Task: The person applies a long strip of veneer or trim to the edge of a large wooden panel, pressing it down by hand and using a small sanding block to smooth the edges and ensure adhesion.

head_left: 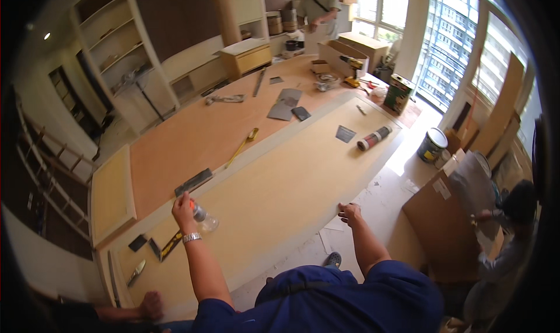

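My left hand (184, 214), with a metal watch on the wrist, is closed at the top of a small clear bottle (209, 222) with a grey neck and an orange-red part. The bottle hangs tilted over a pale wooden panel (280, 187). Just beyond my fingers lies a long dark block (193, 183). At the panel's near edge, my right hand (350, 213) has loosely bent fingers spread apart, and nothing shows in them. Whether it touches the edge is unclear. A yellow tape measure (252, 135) with its blade out lies farther off.
Near the left end are a black-and-yellow square (169, 245), a scraper (137, 272) and another person's fist (151, 305). A dark roll (374, 138) and a tin (399, 93) stand right. A paint bucket (433, 144) and cardboard (431, 216) flank a crouching co-worker (507, 245); another person (319, 12) stands behind.
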`<state>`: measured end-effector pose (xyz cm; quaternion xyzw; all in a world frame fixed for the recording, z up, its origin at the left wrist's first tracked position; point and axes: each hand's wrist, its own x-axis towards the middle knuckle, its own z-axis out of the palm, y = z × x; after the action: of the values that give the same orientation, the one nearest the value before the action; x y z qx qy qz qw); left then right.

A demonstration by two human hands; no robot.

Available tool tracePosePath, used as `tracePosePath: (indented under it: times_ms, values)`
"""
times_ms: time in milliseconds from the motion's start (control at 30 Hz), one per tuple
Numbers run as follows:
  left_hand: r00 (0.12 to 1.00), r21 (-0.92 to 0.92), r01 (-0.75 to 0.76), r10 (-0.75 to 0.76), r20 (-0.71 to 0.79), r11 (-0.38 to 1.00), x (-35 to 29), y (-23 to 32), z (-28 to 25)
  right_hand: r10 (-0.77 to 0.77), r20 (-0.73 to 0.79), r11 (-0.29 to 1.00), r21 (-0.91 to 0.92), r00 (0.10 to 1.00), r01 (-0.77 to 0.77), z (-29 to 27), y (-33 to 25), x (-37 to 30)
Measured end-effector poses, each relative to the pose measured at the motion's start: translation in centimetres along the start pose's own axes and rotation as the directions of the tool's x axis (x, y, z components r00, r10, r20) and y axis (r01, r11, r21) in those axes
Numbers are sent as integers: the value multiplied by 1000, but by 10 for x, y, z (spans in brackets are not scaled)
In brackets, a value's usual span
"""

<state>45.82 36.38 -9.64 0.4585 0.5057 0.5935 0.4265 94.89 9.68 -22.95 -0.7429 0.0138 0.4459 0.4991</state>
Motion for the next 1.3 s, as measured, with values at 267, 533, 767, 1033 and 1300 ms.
tracePosePath:
  times_ms: [267, 533, 767, 1033, 1300]
  values:
    - [997, 8, 51, -51, -55, 999, -7, 19, 10, -41, -82, 999, -32, 996, 38, 0, 0, -2]
    - [959, 201, -129, 174, -222, 971, -26, 16, 23, -30, -154, 998, -65, 988, 20, 4, 5, -2]
    - [951, 205, -163, 208, -227, 965, -26, 5, 18, 17, -94, 993, -119, 995, -28, 6, -1, 4]
    - [989, 102, -94, 105, -108, 990, -23, 8, 25, -7, -83, 993, -116, 996, -2, -5, -1, 0]
    - [1000, 126, -14, 11, 19, 992, 1, -7, -7, -112, -104, 947, -313, 988, 75, 3, 1, 3]
